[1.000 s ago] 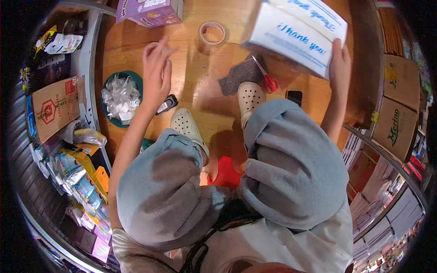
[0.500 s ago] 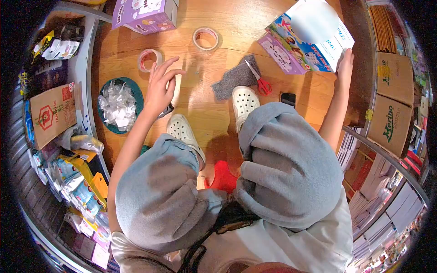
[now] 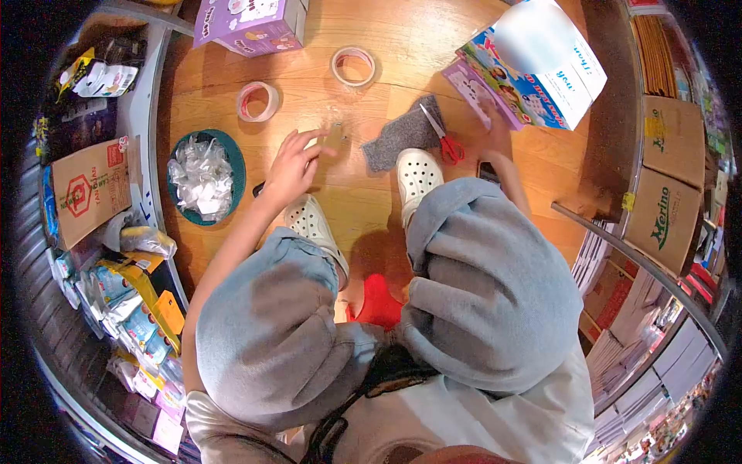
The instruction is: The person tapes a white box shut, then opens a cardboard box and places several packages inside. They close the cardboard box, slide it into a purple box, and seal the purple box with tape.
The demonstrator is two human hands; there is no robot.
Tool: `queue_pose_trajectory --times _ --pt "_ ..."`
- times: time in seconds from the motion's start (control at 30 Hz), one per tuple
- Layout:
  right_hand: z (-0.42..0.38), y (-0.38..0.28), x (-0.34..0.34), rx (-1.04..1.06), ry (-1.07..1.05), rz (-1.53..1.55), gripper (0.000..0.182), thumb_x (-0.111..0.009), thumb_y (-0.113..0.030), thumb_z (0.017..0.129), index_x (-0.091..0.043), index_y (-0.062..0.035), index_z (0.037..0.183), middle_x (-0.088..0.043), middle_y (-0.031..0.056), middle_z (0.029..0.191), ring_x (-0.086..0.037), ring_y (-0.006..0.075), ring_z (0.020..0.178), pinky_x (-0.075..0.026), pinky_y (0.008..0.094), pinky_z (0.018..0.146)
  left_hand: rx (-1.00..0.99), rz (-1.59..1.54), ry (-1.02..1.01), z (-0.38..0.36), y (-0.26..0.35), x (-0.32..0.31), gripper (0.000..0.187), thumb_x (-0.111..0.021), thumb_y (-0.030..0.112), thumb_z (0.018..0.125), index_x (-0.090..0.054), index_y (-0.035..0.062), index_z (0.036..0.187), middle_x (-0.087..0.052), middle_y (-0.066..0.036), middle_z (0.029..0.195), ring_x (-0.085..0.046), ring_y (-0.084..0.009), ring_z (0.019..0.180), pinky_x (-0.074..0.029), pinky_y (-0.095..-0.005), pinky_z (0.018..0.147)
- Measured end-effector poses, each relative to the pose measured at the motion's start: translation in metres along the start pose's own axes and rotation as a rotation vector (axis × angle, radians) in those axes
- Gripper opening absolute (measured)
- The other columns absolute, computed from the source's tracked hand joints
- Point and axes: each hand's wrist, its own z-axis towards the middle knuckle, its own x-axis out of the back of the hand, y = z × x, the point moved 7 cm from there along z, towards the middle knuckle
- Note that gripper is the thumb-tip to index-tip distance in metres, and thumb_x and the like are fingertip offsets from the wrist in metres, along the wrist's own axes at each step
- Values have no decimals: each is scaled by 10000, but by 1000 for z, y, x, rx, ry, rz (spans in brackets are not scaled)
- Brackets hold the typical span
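My left hand hovers over the wooden floor above my left shoe, fingers stretched and apart, with nothing visible in them. A small clear glossy piece lies just beyond its fingertips. Smeared by motion, my right hand is in front of the purple box and the blue-and-white printed panel beside it. Left of that hand, scissors with red handles rest on a grey cloth. Below it is a dark phone, partly covered by my wrist.
Two tape rolls, one nearer and one farther, lie on the floor. A green basket holds clear plastic scraps. Another purple box stands at the far left. Shelves with cartons and packets line both sides.
My right hand has left the printed panel's right edge and swung left, in front of the purple box. My left hand has lowered slightly and shifted right.
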Motion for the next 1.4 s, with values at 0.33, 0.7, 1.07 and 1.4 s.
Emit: queue_pose_trajectory --times 0.33,0.7,1.07,1.4 --pt "46 70 16 -199 236 67 374 -589 -274 840 -524 -48 1131 -584 176 1074 -581 271 958 -456 374 791 43 8 -51 -10 -23 -15 285 -487 10 751 -623 128 971 -507 -83 1193 -449 -297 1116 -310 -419 1010" --pt "-12 -92 -113 410 -481 -240 111 -588 -212 801 -558 -132 873 -603 37 911 -533 239 949 -379 401 784 101 67 -72 -15 -49 -19 202 -512 77 800 -638 107 956 -528 -88 1191 -460 -290 1125 -333 -394 986" --pt "39 1 37 -211 283 173 262 -568 -165 856 -494 -39 1074 -539 128 868 -541 248 777 -431 343 692 357 381 404 55 -118 96 331 -533 221 850 -501 62 1138 -539 -178 1129 -552 -341 993 -442 -418 835" --pt "2 -8 46 -116 194 -220 384 -599 -156 797 -500 -41 1149 -501 186 1022 -489 358 978 -396 417 829 200 999 607 151 -181 137 716 -690 250 702 -372 104 1326 -593 -141 1093 -591 -280 973 -479 -391 811"
